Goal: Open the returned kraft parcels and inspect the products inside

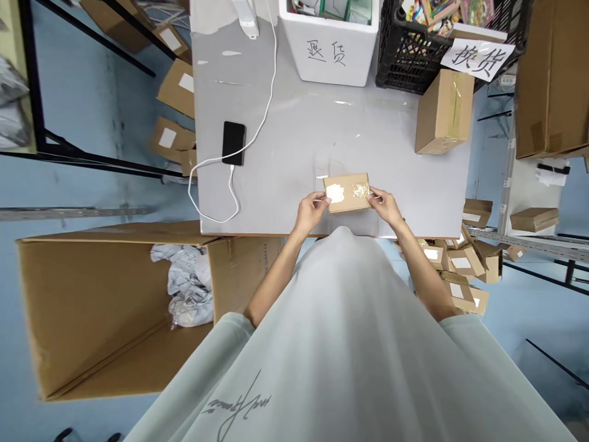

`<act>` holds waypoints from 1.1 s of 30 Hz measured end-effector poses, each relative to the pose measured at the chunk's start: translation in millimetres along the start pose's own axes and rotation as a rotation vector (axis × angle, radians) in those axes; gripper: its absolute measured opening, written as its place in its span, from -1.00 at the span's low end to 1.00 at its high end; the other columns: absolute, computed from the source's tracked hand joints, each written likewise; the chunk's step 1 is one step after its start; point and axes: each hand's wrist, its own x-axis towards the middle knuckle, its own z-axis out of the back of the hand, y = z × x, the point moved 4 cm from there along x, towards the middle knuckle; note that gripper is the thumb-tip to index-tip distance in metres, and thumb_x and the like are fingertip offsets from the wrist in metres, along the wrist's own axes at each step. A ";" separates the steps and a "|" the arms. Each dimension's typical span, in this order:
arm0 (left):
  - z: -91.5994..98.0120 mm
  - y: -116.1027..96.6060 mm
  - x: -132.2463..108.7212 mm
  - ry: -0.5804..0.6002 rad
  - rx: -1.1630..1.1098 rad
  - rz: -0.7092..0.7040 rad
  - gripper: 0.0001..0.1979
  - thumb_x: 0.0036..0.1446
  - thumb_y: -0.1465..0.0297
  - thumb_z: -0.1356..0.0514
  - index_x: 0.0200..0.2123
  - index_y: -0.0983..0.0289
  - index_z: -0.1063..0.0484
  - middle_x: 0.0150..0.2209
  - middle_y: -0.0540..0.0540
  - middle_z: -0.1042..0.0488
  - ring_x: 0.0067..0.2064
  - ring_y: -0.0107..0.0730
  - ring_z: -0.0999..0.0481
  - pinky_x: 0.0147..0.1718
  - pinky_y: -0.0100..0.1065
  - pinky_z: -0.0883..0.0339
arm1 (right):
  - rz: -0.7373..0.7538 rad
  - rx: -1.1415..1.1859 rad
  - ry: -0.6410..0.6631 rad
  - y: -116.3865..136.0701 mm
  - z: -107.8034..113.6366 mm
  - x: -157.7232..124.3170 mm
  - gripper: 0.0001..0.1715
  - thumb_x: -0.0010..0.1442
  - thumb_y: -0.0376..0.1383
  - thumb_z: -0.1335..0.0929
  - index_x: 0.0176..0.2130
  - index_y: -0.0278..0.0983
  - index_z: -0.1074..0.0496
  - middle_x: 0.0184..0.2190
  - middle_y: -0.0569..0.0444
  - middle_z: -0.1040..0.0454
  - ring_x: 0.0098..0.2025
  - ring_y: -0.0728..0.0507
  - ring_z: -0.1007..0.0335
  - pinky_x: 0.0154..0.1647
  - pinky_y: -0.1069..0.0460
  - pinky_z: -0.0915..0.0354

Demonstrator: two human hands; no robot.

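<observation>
A small flat cardboard box (348, 191) with a torn white label and shiny tape lies at the near edge of the grey table (294, 141). My left hand (311, 210) pinches its left end, fingers closed on it. At the right end, my right hand (385, 205) grips the box the same way. The box sits just above or on the tabletop; I cannot tell which.
A black phone (233, 142) on a white cable (216, 184) lies left. A white bin (332, 43), a black crate (414, 49) and a taped carton (444, 112) stand behind. A large open carton (105, 301) with crumpled plastic sits left; small boxes (460, 270) pile up right.
</observation>
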 end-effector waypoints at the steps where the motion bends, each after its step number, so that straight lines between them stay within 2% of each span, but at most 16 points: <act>1: -1.5 2.5 -2.9 -0.002 -0.007 0.003 -0.55 0.34 0.04 -0.42 0.08 0.25 -0.72 0.01 0.21 -0.76 -0.11 -0.12 -0.76 0.03 -0.14 -0.68 | 0.003 -0.020 -0.020 1.4 -0.3 -6.1 -0.11 0.45 0.24 -0.41 0.45 -0.24 -0.62 0.04 -0.12 -0.68 -0.03 -0.32 -0.63 0.25 -0.27 -0.59; 5: -10.3 14.4 -6.1 0.016 -0.047 0.003 -0.54 0.40 0.08 -0.36 0.16 0.28 -0.71 0.16 0.26 -0.71 -0.03 -0.13 -0.78 0.09 -0.15 -0.67 | 0.037 -0.079 -0.087 17.0 -2.1 -30.4 -0.15 0.53 0.23 -0.38 0.51 -0.18 -0.57 0.11 -0.15 -0.59 0.09 -0.33 -0.61 0.28 -0.24 -0.60; 7: -14.3 23.4 -2.7 0.028 -0.066 0.057 -0.50 0.41 0.11 -0.34 0.23 0.32 -0.68 0.20 0.31 -0.70 0.00 -0.10 -0.79 0.14 -0.11 -0.68 | 0.084 -0.088 -0.076 28.8 -9.8 -37.8 -0.19 0.58 0.19 -0.34 0.55 -0.15 -0.52 0.19 -0.17 -0.55 0.13 -0.33 -0.61 0.27 -0.23 -0.62; 9: -14.9 32.5 2.2 0.022 -0.076 0.136 -0.41 0.40 0.10 -0.34 0.32 0.35 -0.61 0.23 0.37 -0.69 0.04 -0.04 -0.80 0.19 -0.03 -0.67 | 0.146 -0.111 -0.016 40.1 -27.6 -39.5 -0.23 0.62 0.13 -0.32 0.58 -0.11 -0.48 0.29 -0.18 -0.50 0.23 -0.36 -0.58 0.32 -0.23 -0.61; 11: -10.4 37.6 6.5 -0.002 -0.085 0.161 -0.32 0.41 0.04 -0.35 0.41 0.34 -0.54 0.30 0.41 -0.66 0.17 0.04 -0.77 0.28 0.06 -0.63 | 0.209 -0.147 0.070 48.1 -54.1 -35.7 -0.28 0.63 0.04 -0.33 0.60 -0.10 -0.45 0.39 -0.18 -0.45 0.40 -0.39 -0.49 0.45 -0.25 -0.53; 14: 3.9 38.1 9.8 -0.048 -0.111 0.086 -0.29 0.46 -0.10 -0.30 0.45 0.23 -0.51 0.46 0.38 -0.56 0.45 0.14 -0.59 0.46 0.13 -0.49 | 0.252 -0.200 0.214 49.4 -95.4 -25.0 -0.33 0.59 -0.11 -0.38 0.56 -0.18 -0.48 0.52 -0.20 -0.41 0.59 -0.40 -0.32 0.64 -0.29 -0.32; 16: 13.7 39.0 10.2 -0.058 -0.128 0.048 -0.25 0.44 -0.14 -0.33 0.47 0.18 -0.49 0.52 0.34 -0.51 0.53 0.18 -0.51 0.51 0.14 -0.44 | 0.247 -0.212 0.282 43.0 -109.6 -19.4 -0.38 0.56 -0.17 -0.40 0.49 -0.22 -0.56 0.54 -0.21 -0.43 0.60 -0.40 -0.32 0.67 -0.30 -0.27; 18: 20.3 43.0 10.9 -0.044 -0.128 0.051 -0.17 0.36 -0.13 -0.42 0.51 0.19 -0.45 0.54 0.36 -0.48 0.52 0.20 -0.52 0.51 0.14 -0.44 | 0.245 -0.204 0.255 31.7 -103.3 -16.4 -0.44 0.55 -0.16 -0.39 0.41 -0.20 -0.63 0.49 -0.19 -0.50 0.56 -0.38 -0.39 0.66 -0.29 -0.28; 21: 24.2 52.1 14.1 -0.036 -0.108 0.083 -0.08 0.26 -0.06 -0.51 0.54 0.21 -0.40 0.53 0.41 -0.48 0.49 0.20 -0.56 0.50 0.14 -0.44 | 0.179 -0.233 0.033 2.5 -58.5 -15.4 -0.50 0.58 -0.14 -0.32 0.32 -0.20 -0.67 0.33 -0.21 -0.62 0.41 -0.38 -0.51 0.55 -0.27 -0.38; 23: 24.3 57.3 16.7 -0.047 -0.110 0.094 -0.09 0.26 -0.02 -0.51 0.53 0.21 -0.40 0.50 0.41 -0.52 0.48 0.18 -0.58 0.49 0.15 -0.46 | 0.035 -0.335 -0.130 -24.9 -21.1 -17.1 -0.46 0.58 -0.22 -0.24 0.30 -0.29 -0.65 0.28 -0.32 -0.61 0.33 -0.40 -0.53 0.48 -0.27 -0.42; 25: 24.1 60.2 18.6 -0.058 -0.111 0.095 -0.13 0.24 0.04 -0.53 0.50 0.21 -0.42 0.44 0.39 -0.58 0.43 0.17 -0.62 0.47 0.17 -0.48 | -0.151 -0.477 -0.205 -53.8 6.9 -20.2 -0.43 0.50 -0.34 -0.24 0.31 -0.37 -0.61 0.27 -0.39 -0.58 0.31 -0.41 -0.50 0.48 -0.28 -0.39; 27: 24.6 60.8 19.8 -0.063 -0.100 0.100 -0.15 0.21 0.09 -0.54 0.48 0.21 -0.44 0.39 0.39 -0.61 0.37 0.16 -0.67 0.44 0.18 -0.51 | -0.300 -0.598 -0.174 -78.5 19.3 -23.0 -0.41 0.44 -0.35 -0.30 0.36 -0.37 -0.55 0.30 -0.39 -0.53 0.34 -0.42 -0.43 0.43 -0.27 -0.39; 29: 26.5 59.4 21.3 -0.061 -0.080 0.102 -0.13 0.20 0.12 -0.55 0.49 0.22 -0.43 0.39 0.40 -0.60 0.35 0.16 -0.67 0.41 0.18 -0.54 | -0.382 -0.706 -0.100 -95.3 19.4 -24.6 -0.38 0.40 -0.34 -0.36 0.39 -0.34 -0.51 0.33 -0.36 -0.49 0.33 -0.41 -0.40 0.38 -0.23 -0.38; 33: 35.1 50.9 32.9 -0.050 -0.030 0.050 -0.04 0.21 0.17 -0.54 0.59 0.21 -0.32 0.52 0.46 -0.45 0.42 0.24 -0.60 0.38 0.19 -0.56 | -0.381 -0.840 -0.023 -103.3 10.5 -24.6 -0.40 0.43 -0.43 -0.31 0.39 -0.38 -0.50 0.37 -0.38 -0.46 0.30 -0.37 -0.42 0.37 -0.18 -0.34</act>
